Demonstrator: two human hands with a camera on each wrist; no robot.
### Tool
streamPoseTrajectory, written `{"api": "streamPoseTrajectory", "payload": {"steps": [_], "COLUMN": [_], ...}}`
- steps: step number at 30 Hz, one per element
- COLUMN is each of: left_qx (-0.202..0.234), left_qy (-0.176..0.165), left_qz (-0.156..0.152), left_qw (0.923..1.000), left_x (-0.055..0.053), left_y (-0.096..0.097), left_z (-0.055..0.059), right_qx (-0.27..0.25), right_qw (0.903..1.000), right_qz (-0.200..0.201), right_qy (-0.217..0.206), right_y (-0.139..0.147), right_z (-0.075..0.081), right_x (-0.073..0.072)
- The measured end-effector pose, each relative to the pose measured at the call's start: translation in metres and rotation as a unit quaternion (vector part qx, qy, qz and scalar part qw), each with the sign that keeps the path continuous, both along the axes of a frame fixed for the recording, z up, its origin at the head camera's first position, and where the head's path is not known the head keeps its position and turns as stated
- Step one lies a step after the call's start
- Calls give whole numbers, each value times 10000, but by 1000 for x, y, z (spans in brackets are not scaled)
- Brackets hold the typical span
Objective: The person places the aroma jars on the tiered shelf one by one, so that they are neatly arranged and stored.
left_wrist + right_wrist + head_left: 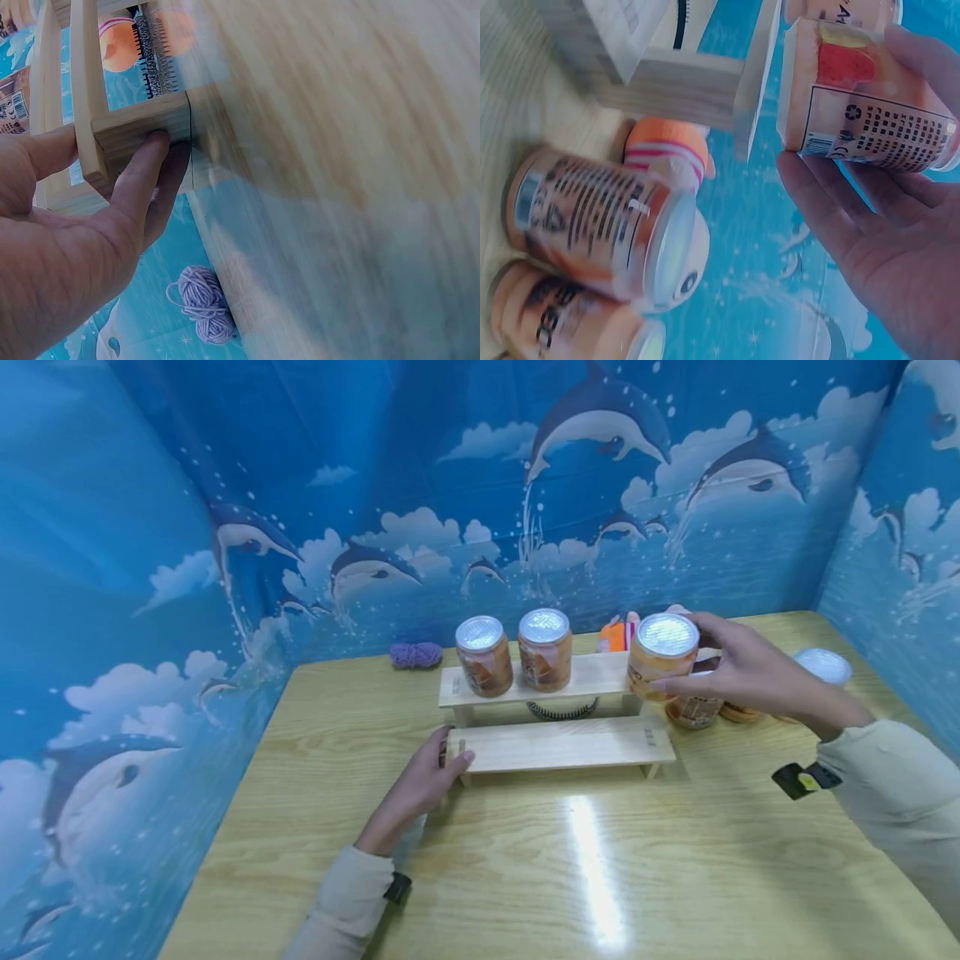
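Note:
A two-tier wooden shelf [558, 745] stands on the table. My left hand [422, 775] grips the left end of its lower step, thumb on the top board and fingers against the end leg [142, 135]. With my right hand [738, 670] I hold an orange-brown can [660, 667] with a silver lid at the right end of the upper board. Fingers and thumb wrap the can's sides, and its printed label [870, 124] shows in the right wrist view. Two similar cans, one [484, 662] at the left and another [544, 652] beside it, stand upright on the upper board.
More cans [693, 712] stand on the table right of the shelf, partly behind my right hand. An orange striped toy [667, 146] sits behind the shelf. Purple yarn [416, 654] lies at the back left. A black spring-like band [562, 712] shows between the tiers.

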State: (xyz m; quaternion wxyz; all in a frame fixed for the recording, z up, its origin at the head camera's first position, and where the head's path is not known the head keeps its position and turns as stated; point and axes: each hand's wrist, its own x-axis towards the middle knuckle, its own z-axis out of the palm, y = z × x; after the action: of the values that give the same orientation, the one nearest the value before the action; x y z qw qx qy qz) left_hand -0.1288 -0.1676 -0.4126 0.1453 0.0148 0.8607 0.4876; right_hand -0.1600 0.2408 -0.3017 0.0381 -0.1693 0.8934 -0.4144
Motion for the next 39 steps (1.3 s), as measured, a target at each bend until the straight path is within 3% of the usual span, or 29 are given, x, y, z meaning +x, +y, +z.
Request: {"api": "streamPoseTrajectory", "payload": {"steps": [5,15,39], "left_qx": [-6,41,57], "left_qy": [18,50,-131], "left_qz": [-14,-22,126], "left_qw": [10000,10000,9998], "left_x": [0,0,1], "left_y": [-1,1,2], "left_z": [-1,0,1], "right_qx": [-333,-253,-292], "right_qw": [9992,9984,9988], "right_qz": [237,506,331], "right_qy": [-31,7,-197], "right_y": [-17,-38,-42], "right_z": [-3,-3,-11], "right_x": [-12,-29,-38]}}
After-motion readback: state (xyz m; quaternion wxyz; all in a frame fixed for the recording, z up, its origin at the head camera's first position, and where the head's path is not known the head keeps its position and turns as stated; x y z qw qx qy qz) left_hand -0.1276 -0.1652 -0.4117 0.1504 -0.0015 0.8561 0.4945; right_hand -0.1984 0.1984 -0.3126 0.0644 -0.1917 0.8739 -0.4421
